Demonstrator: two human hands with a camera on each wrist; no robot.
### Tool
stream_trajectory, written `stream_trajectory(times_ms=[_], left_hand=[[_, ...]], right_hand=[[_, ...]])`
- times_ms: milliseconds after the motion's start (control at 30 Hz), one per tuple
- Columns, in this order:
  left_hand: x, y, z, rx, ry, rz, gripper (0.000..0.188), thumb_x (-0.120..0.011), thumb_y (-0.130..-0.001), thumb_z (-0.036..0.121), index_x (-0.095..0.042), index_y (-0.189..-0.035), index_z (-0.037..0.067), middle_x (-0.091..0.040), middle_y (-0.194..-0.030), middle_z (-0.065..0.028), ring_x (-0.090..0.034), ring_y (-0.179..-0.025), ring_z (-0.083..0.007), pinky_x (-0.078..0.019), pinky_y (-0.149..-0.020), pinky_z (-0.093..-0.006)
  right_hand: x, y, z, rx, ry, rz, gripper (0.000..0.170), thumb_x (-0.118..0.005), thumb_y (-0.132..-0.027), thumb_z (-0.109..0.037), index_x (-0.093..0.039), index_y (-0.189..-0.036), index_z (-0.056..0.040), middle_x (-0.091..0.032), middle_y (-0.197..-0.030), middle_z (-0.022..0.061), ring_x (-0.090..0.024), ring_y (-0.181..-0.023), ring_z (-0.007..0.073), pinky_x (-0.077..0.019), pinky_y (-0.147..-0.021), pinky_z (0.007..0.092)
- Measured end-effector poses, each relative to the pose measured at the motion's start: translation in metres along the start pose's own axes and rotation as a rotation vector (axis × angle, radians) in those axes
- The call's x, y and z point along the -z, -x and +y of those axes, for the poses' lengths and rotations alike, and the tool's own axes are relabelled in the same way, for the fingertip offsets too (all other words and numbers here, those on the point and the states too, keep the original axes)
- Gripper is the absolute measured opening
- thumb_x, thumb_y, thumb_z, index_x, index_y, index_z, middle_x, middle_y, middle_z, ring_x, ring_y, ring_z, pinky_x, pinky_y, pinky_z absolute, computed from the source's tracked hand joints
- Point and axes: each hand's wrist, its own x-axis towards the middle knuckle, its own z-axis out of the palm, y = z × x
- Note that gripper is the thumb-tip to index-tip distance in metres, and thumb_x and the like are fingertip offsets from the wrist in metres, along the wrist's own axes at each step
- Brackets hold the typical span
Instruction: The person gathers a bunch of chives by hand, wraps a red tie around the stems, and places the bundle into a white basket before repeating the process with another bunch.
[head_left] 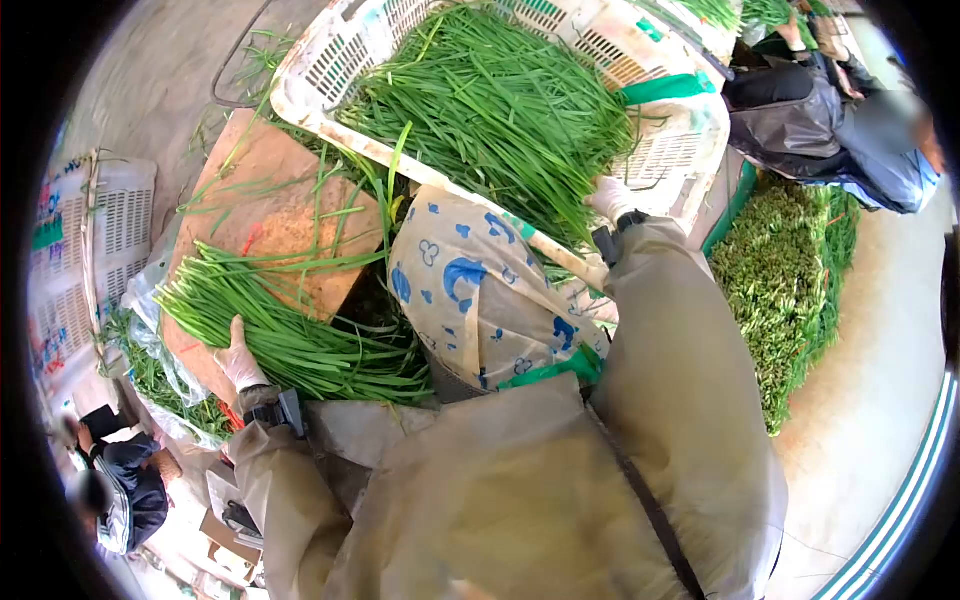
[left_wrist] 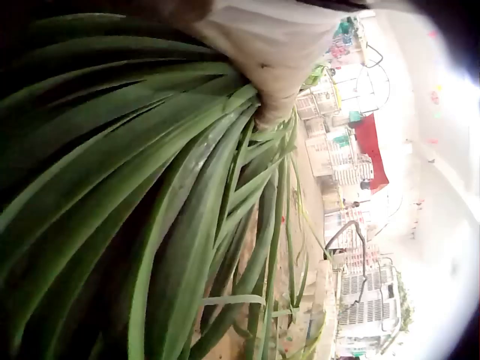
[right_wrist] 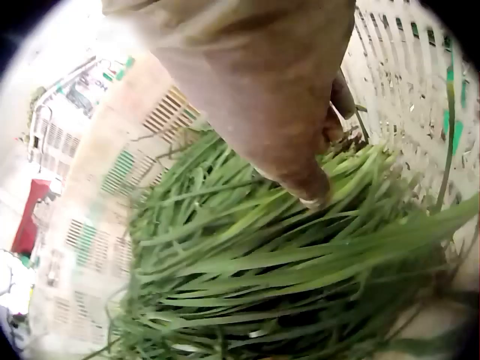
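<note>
The gloved left hand [head_left: 240,362] holds a large bundle of long green leaves [head_left: 300,335] on the tan board at the left, its thumb over the stalks. In the left wrist view the glove [left_wrist: 274,64] wraps round the fanned leaves [left_wrist: 172,195]. At the right, the gloved right hand [head_left: 612,200] reaches into a white slatted crate [head_left: 400,160] and grips leaves at the near end of the pile [head_left: 490,100]. The right wrist view has the right hand's fingers [right_wrist: 315,191] curled into the pale stalk ends; the fingertips are partly hidden.
A patterned cloth [head_left: 470,290] covers the lap between board and crate. The tan board [head_left: 250,190] carries loose leaves. Stacked bundles [head_left: 775,300] stand at the right. Other people sit at the upper right and lower left. White crates [head_left: 120,230] are at the far left.
</note>
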Motion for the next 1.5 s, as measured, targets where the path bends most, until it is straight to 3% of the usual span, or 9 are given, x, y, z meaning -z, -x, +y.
stream_trajectory(times_ms=[200,400,633,767,933,1200,1233,1367,1500], left_hand=[[0.001,0.008,0.018,0.048,-0.048,0.018,0.067,-0.078,-0.082,0.023,-0.047,-0.135,-0.003,-0.06,-0.125,-0.0162,-0.06,-0.102,-0.0243,-0.0496,-0.089,-0.0334],[-0.018,0.035,0.079,0.021,-0.3,0.058,0.065,-0.075,-0.084,0.013,-0.042,-0.138,-0.003,-0.059,-0.125,-0.0134,-0.06,-0.102,-0.0232,-0.0502,-0.088,-0.0328],[-0.017,0.033,0.069,-0.042,-0.143,0.057,0.063,-0.074,-0.085,0.014,-0.043,-0.138,-0.002,-0.059,-0.125,-0.0132,-0.06,-0.101,-0.0234,-0.0502,-0.088,-0.0324],[-0.019,0.034,0.073,0.018,-0.009,0.029,0.091,-0.08,-0.07,0.001,-0.033,-0.147,0.003,-0.042,-0.143,-0.0142,-0.044,-0.127,-0.0296,-0.0326,-0.111,-0.038],[-0.015,0.029,0.064,-0.021,-0.013,0.028,0.09,-0.081,-0.072,0.003,-0.033,-0.148,0.005,-0.05,-0.138,-0.0116,-0.051,-0.121,-0.0252,-0.0388,-0.105,-0.0334],[-0.004,0.018,0.041,0.051,-0.092,0.018,0.064,-0.074,-0.085,0.018,-0.043,-0.138,-0.002,-0.059,-0.125,-0.0129,-0.061,-0.099,-0.0227,-0.0521,-0.086,-0.0316],[-0.001,0.013,0.031,0.077,-0.015,-0.028,0.065,-0.075,-0.085,0.018,-0.043,-0.138,-0.002,-0.059,-0.125,-0.0127,-0.061,-0.099,-0.0225,-0.052,-0.086,-0.0316],[-0.002,0.013,0.03,0.108,-0.048,0.025,0.067,-0.076,-0.083,0.02,-0.044,-0.138,-0.001,-0.06,-0.124,-0.0136,-0.062,-0.1,-0.0234,-0.0518,-0.087,-0.0328],[-0.004,0.013,0.029,0.068,-0.059,0.046,0.068,-0.078,-0.082,0.021,-0.045,-0.137,-0.001,-0.061,-0.123,-0.0147,-0.062,-0.101,-0.0246,-0.0516,-0.087,-0.0338]], right_hand=[[-0.016,-0.017,-0.022,-0.097,0.148,-0.129,0.102,-0.08,-0.073,-0.027,-0.019,-0.153,-0.0076,-0.055,-0.133,0.0226,-0.058,-0.119,0.0332,-0.0475,-0.101,0.0408],[-0.044,-0.005,-0.033,0.039,0.085,-0.19,0.046,-0.07,-0.077,-0.025,-0.064,-0.112,0.0033,-0.066,-0.111,0.0264,-0.065,-0.104,0.0396,-0.0525,-0.088,0.0429],[-0.047,0.002,-0.019,0.117,-0.115,-0.154,0.057,-0.073,-0.074,-0.037,-0.065,-0.102,0.012,-0.067,-0.1,0.03,-0.067,-0.097,0.0375,-0.0534,-0.084,0.0406],[-0.054,-0.01,-0.019,0.195,0.001,-0.37,0.053,-0.073,-0.074,-0.04,-0.07,-0.096,0.0074,-0.07,-0.093,0.0245,-0.068,-0.085,0.0347,-0.053,-0.077,0.041],[0.014,-0.011,0.002,0.293,-0.245,-0.658,0.046,-0.072,-0.08,-0.043,-0.071,-0.104,-0.0035,-0.07,-0.101,0.0082,-0.063,-0.083,0.0166,-0.0495,-0.075,0.0316],[-0.035,0.037,-0.015,-0.04,-1.044,-0.64,0.061,-0.061,-0.091,-0.053,-0.058,-0.129,-0.0041,-0.067,-0.116,0.0117,-0.063,-0.102,0.0193,-0.0483,-0.093,0.0349],[0.042,0.104,-0.061,0.057,-0.679,-0.484,0.075,-0.065,-0.088,-0.054,-0.048,-0.139,-0.0026,-0.062,-0.126,0.0155,-0.06,-0.11,0.0231,-0.0436,-0.101,0.0358],[-0.047,0.044,-0.02,0.206,-0.47,-0.389,0.097,-0.073,-0.077,-0.055,-0.033,-0.147,-0.0016,-0.05,-0.14,0.0197,-0.048,-0.125,0.0329,-0.0378,-0.106,0.0339],[-0.03,0.035,-0.027,0.219,-0.212,-0.435,0.069,-0.075,-0.076,-0.044,-0.059,-0.127,-0.0004,-0.065,-0.118,0.0216,-0.062,-0.106,0.0328,-0.0476,-0.093,0.038]])
